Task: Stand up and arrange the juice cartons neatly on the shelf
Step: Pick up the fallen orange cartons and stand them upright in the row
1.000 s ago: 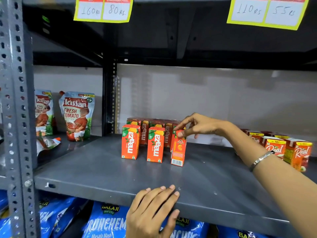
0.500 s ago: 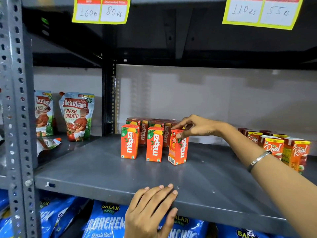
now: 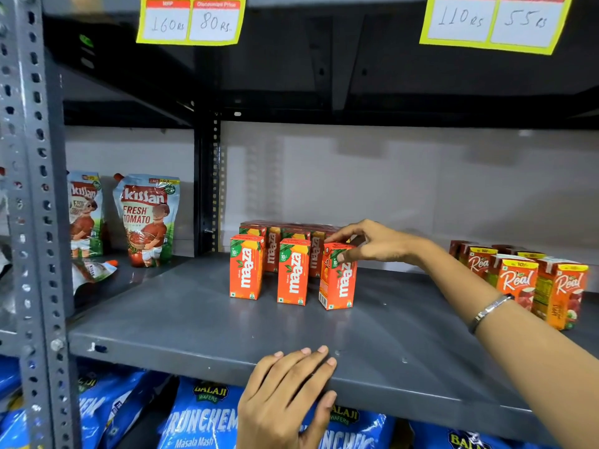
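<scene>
Nearest us, blue wafer bags (image 3: 201,419) sit on the level below, and right above them the left hand (image 3: 285,396) lies flat on the front lip of the grey shelf (image 3: 181,325), fingers spread wide, thumb hooked under the edge, holding nothing. Out on the open shelf floor stands a front row of three orange Maaza cartons: the left carton (image 3: 245,267) upright, the middle carton (image 3: 292,272) upright just beside it, and the right carton (image 3: 337,277) upright too but turned at an angle, its barcode side facing near-left. The right hand (image 3: 372,243) reaches in from the right, a metal bracelet (image 3: 489,311) on the wrist, and pinches that angled carton's top between thumb and fingertips (a narrow, light grip). Directly behind the row, more Maaza cartons (image 3: 275,241) are packed together against the back. To the right, well apart, Real juice cartons (image 3: 518,283) stand in a cluster. Far left, past the black upright, Kissan tomato pouches (image 3: 146,218) lean on the wall, one small pouch (image 3: 94,270) lying flat nearer. Overhead hang yellow price tags (image 3: 191,21).
</scene>
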